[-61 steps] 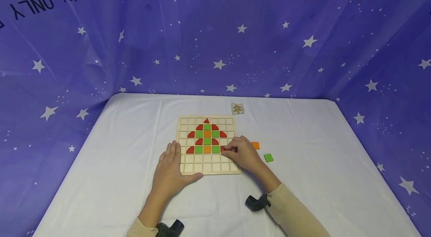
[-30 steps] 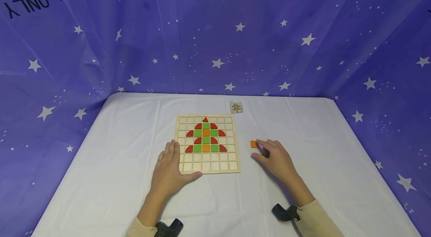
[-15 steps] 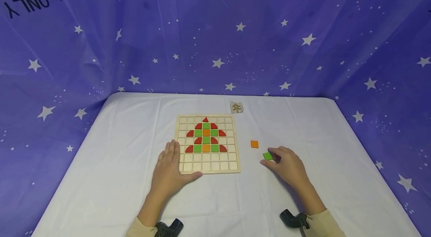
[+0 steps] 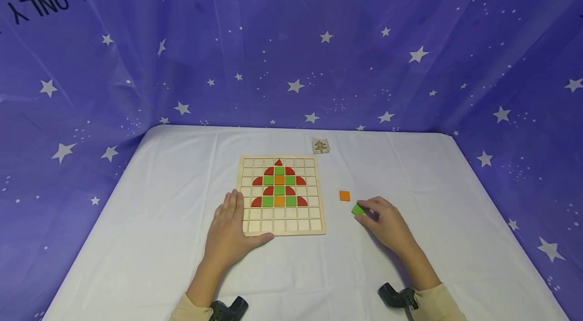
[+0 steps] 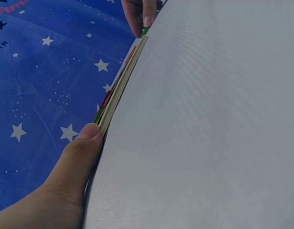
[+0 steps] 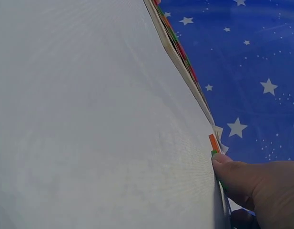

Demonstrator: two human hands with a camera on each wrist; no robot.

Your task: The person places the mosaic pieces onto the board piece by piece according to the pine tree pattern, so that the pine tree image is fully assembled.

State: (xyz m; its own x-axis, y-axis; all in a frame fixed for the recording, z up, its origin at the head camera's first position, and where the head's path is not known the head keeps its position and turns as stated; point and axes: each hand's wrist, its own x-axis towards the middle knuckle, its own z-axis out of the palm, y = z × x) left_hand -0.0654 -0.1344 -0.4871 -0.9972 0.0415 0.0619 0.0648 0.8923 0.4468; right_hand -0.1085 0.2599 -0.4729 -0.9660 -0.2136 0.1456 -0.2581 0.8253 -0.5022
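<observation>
A square wooden grid board [image 4: 284, 219] lies on the white table, its cells partly filled with red, green and orange tiles in a tree shape. Along its left side and near corner rests my left hand [image 4: 227, 235], fingers straight and thumb on the near edge. To the right of the board, my right hand [image 4: 387, 222] pinches a green square tile [image 4: 358, 209] between thumb and fingers. An orange square tile [image 4: 344, 196] lies flat on the cloth between that hand and the board. The right wrist view shows the thumb on the green tile [image 6: 214, 153].
A small pattern card [image 4: 321, 146] with a brown tree on a grid lies beyond the board's far right corner. A purple curtain [image 4: 291, 47] with white stars stands behind the white table [image 4: 173, 174]. Dark devices are strapped to both wrists.
My right hand left a red tile in the board's lower right of the tree, moved right past the orange tile, and took hold of the green tile, shifting it slightly left. My left hand stayed still.
</observation>
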